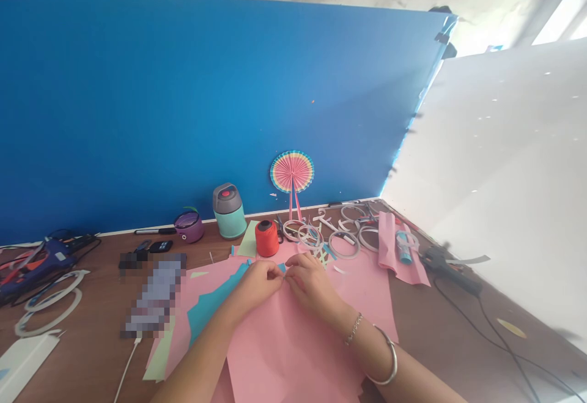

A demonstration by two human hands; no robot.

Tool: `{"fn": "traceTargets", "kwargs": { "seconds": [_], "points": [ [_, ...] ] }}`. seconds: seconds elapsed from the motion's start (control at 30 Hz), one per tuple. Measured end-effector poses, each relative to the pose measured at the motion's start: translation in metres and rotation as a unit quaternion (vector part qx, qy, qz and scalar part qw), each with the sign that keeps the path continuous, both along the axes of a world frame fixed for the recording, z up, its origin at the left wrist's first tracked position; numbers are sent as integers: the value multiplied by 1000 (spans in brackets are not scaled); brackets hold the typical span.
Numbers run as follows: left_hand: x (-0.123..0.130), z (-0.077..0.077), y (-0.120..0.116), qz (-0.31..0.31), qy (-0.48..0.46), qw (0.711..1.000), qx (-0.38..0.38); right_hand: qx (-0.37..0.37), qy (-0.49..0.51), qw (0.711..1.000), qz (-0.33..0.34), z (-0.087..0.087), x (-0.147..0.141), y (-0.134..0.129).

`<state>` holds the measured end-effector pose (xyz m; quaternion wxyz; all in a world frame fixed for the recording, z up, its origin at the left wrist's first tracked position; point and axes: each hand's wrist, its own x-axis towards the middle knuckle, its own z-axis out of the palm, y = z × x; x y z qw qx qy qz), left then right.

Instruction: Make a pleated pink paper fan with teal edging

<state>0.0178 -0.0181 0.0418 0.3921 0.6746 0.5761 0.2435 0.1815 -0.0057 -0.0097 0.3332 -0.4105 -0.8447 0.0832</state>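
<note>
My left hand (262, 280) and my right hand (312, 282) meet at the far edge of a pink paper sheet (293, 348). Both hands are closed, fingertips pinched on that edge almost touching each other. A small bit of blue shows just beyond the fingertips; what it belongs to is unclear. Under the sheet lie more pink paper, a blue paper sheet (215, 305) and pale green paper (160, 354). Just past my hands stands a red spool of thread (266, 239). Behind it a round pleated paper fan (292, 172) leans upright against the blue panel.
Rolls of tape (345, 244) and paper scraps lie beyond the sheets. A glue gun (452, 268) with its cord sits right, near folded pink paper (387, 241). Along the back are a mint flask (230, 213) and purple pot (189, 227); a blurred phone-like object (158, 293) lies left.
</note>
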Motion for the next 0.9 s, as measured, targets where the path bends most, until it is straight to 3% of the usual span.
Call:
{"fn": "traceTargets", "kwargs": {
  "seconds": [0.2, 0.9],
  "points": [
    [0, -10, 3, 3, 12, 1000, 12, 7, 2, 1000, 3, 2, -1, -1],
    [3, -12, 4, 11, 29, 999, 30, 18, 15, 999, 27, 1, 0, 2]
  ]
}}
